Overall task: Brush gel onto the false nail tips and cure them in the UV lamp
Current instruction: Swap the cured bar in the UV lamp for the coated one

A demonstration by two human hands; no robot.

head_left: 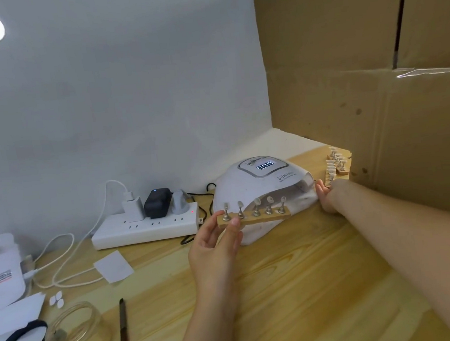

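Against grey wall (103, 113), wooden desk (298, 287) (cardboard (372, 60) perhaps boxes) rightward.

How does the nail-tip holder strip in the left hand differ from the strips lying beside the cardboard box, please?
The held strip is lifted in front of the UV lamp, pinched at one end by the left hand; the far strips rest on the table by the cardboard box. The held strip is single; the far ones are clustered together. Both carry nail tips on small metal stands set on wood-coloured bars.

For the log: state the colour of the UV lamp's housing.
White, with a lit digital display on top; the UV lamp shows clearly in the head view.
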